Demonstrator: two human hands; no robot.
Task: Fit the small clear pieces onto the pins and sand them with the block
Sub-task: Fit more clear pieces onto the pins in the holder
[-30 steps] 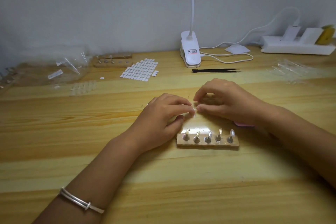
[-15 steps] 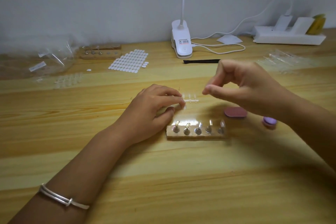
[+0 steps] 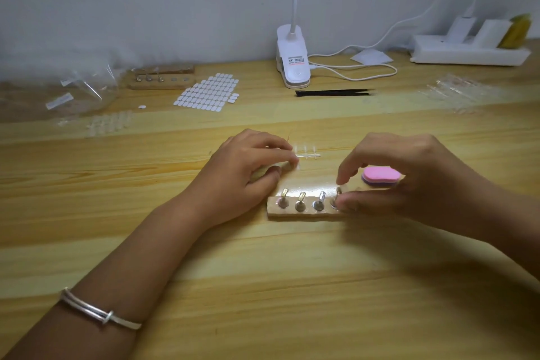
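And here's the clear strip (image 3: pixel 306 155) of small pieces, lying on the worktop (image 3: pixel 263 286) just at twelve o'clock from the wooden pin holder (image 3: pixel 292 213). Your left hand (image 3: pixel 248 172) has its curled fingertips pinching the strip's nine o'clock end. Four pins (image 3: pixel 301 204) stand in view on the holder, and the fifth sits hidden behind your right hand (image 3: pixel 409 184). That hand is at the holder's three o'clock end, thumb and forefinger narrowed around the fourth pin. Whether a clear piece sits in that pinch, I cannot tell, it's too small. The pink sanding block (image 3: pixel 381 177) lies untouched at two o'clock from the holder, so I'd call this early: you're in the fitting stage, more pieces wait on the strip, and all the sanding is left. Half a second ago your right hand was up in the air in a tight pinch, away from the strip, and now it has dropped onto the holder. Your left hand has stayed put. Far out at twelve o'clock sit the black tweezers (image 3: pixel 334 92) and the white lamp base (image 3: pixel 293 64).
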